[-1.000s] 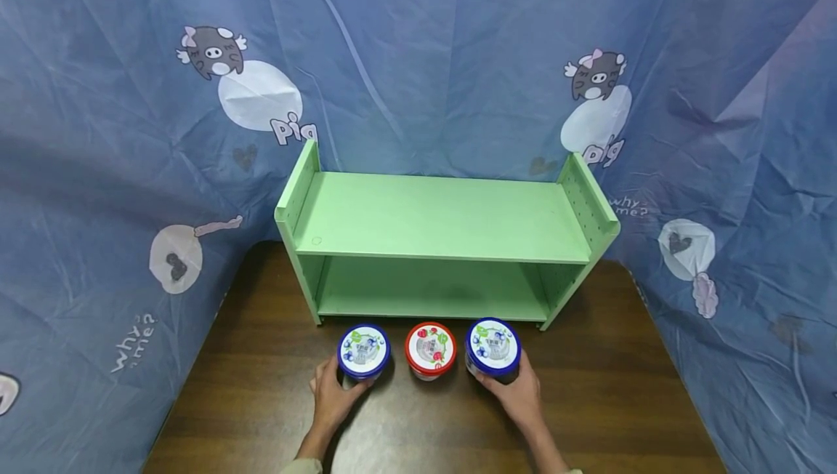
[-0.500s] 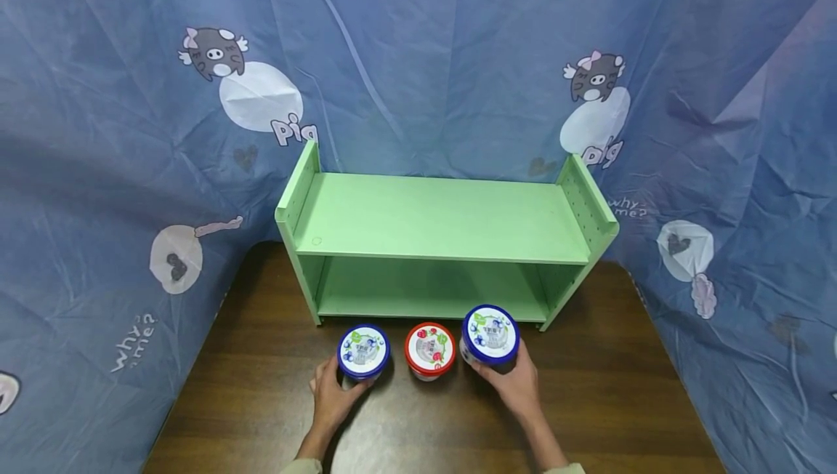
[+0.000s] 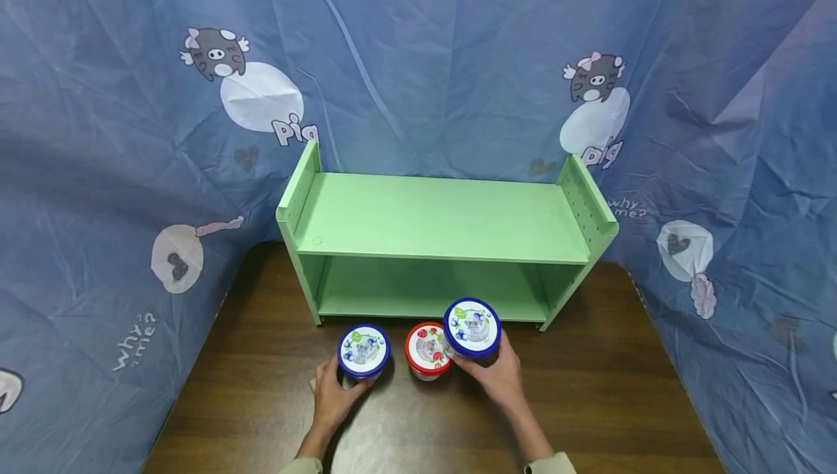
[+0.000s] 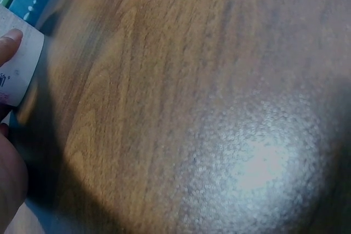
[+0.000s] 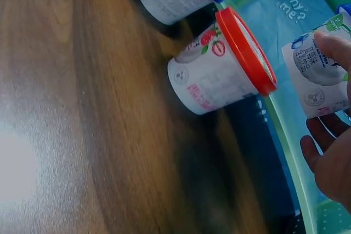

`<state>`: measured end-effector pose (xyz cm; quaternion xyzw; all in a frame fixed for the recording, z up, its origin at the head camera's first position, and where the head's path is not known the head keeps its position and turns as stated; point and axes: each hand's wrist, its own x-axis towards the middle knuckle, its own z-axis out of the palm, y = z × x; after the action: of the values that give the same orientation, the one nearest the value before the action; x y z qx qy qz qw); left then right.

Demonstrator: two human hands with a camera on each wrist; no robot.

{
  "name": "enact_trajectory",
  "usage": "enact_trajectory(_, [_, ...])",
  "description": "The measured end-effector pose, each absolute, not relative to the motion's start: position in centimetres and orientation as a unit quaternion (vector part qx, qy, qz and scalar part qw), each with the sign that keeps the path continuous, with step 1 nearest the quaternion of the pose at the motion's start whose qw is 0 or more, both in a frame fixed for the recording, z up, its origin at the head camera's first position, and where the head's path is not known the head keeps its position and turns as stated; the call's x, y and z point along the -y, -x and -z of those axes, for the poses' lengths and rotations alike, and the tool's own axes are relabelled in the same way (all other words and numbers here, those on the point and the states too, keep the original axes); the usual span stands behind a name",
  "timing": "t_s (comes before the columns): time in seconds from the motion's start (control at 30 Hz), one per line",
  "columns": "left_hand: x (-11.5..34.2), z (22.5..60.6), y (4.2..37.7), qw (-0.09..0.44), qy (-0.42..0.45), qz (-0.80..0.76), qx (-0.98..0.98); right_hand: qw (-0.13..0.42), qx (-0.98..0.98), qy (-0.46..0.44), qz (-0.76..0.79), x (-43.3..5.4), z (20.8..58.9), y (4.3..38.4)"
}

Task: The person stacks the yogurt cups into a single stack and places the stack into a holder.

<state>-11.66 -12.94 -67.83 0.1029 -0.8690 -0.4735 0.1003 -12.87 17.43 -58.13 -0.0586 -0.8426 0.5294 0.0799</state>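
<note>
Your left hand has its fingers clamped on the left blueberry-printed tub, at its one o'clock on the wooden table. At that tub's three o'clock stands the red-lidded strawberry-printed tub; at its two o'clock, the right blueberry-printed tub, raised, clamped in your right hand's fingers.
</note>
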Motion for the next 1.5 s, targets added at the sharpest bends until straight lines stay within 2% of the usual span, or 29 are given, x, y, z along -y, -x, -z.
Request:
enact_trajectory(0.67, [12.9,67.7,11.5,0.098,-0.103,0.459,0.877,0.062,0.847,0.024,-0.527,-14.5,58.5,13.3])
enact_trajectory(1.23, [12.8,67.8,11.5,0.132,-0.094,0.459,0.873,0.058,0.842,0.021,-0.535,-13.4,59.3,13.8])
enact_trajectory(1.5, [12.9,67.6,11.5,0.102,-0.103,0.466,0.873,0.053,0.845,0.000,-0.533,-13.2,59.0,13.7])
